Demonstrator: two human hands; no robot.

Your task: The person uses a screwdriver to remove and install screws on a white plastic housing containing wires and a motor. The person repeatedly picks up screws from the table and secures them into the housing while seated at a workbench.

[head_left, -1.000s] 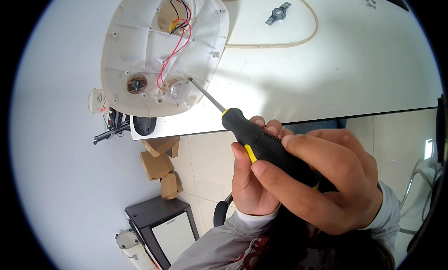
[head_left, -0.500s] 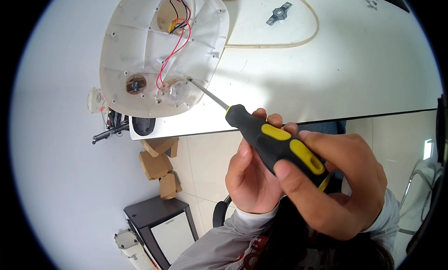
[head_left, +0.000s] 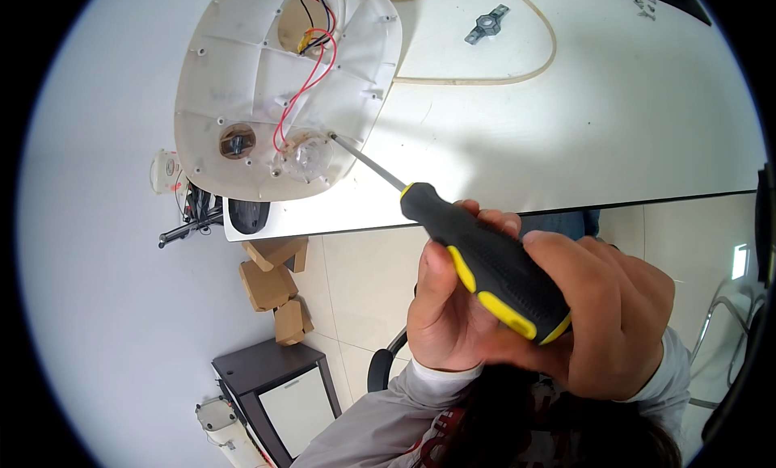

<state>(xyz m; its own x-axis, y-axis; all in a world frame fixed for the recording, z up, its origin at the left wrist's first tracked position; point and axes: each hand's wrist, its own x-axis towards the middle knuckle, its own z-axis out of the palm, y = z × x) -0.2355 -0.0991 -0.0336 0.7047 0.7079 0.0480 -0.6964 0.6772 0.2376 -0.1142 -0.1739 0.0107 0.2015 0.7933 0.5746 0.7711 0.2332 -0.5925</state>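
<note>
A screwdriver (head_left: 493, 262) with a black and yellow handle slants up and left, its tip touching a screw post beside a clear round dome (head_left: 309, 157). The dome sits in a white ribbed plastic shell (head_left: 234, 72) lying inside-up on the table. My right hand (head_left: 610, 306) wraps round the back end of the handle. Beneath the handle, my left hand (head_left: 453, 314) holds it with thumb and fingers. Red wires (head_left: 305, 84) run across the shell from the dome to a round opening with black and blue wires.
On the white table (head_left: 647, 112) lie a grey metal bracket (head_left: 487, 24) and a looped cream cable (head_left: 546, 64). Brown cardboard boxes (head_left: 268, 287) and a dark cabinet (head_left: 271, 371) stand on the floor below. A metal-framed chair (head_left: 719, 314) is at the right.
The screwdriver handle has turned about its length, so its yellow inlays now face lower left. Both hands have shifted slightly; the tip stays at the same post.
</note>
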